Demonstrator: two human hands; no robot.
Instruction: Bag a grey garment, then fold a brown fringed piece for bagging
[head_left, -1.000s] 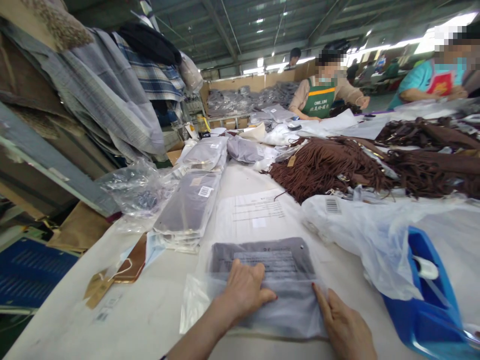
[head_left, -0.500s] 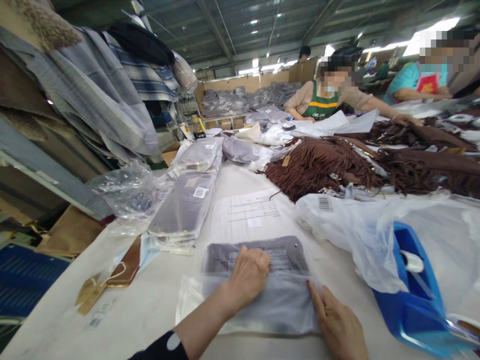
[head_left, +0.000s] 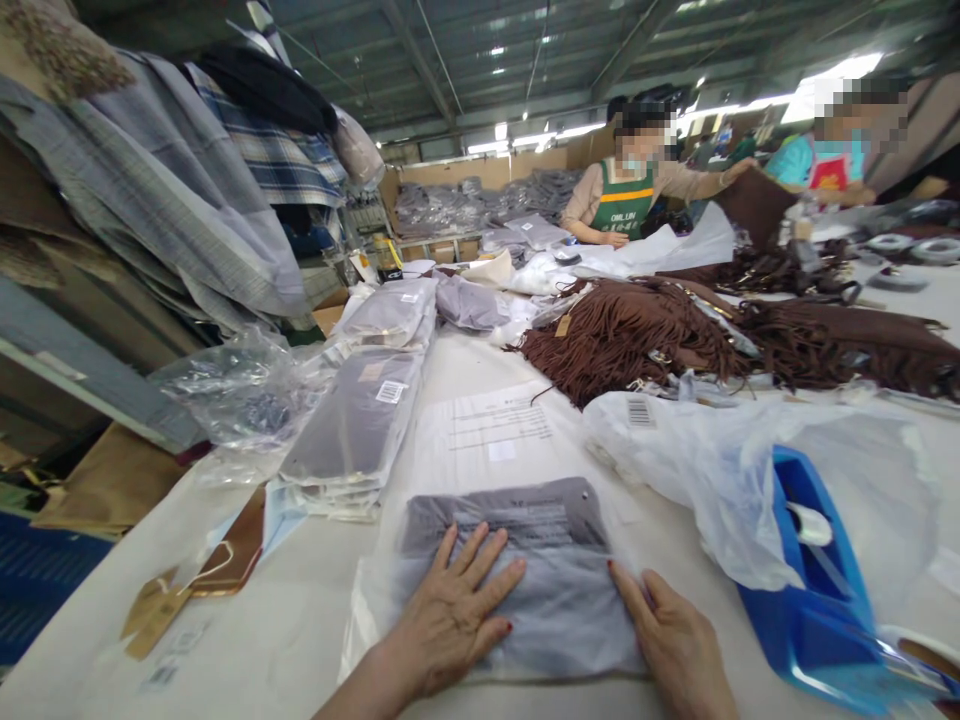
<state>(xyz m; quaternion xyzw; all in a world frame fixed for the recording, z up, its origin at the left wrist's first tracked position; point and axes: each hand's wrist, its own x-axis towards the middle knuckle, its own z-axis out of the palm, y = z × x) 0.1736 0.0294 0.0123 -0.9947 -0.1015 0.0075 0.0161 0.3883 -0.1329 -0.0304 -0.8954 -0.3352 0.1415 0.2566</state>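
The long white desk point(head_left: 480, 360) is carrying a soft, light grey folded garment in a slippery clear plastic bag point(head_left: 525, 590) at six o'clock; its edges look best for gripping. The left hand point(head_left: 450, 620) is lying spread flat on it, the right hand point(head_left: 675, 645) is pressing flat at its four o'clock edge. A blue tape dispenser point(head_left: 810, 590) is crowding three o'clock.

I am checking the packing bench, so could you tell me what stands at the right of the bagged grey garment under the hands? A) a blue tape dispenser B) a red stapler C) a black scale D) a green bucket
A: the blue tape dispenser sits right of the bagged grey garment, beside the right hand.
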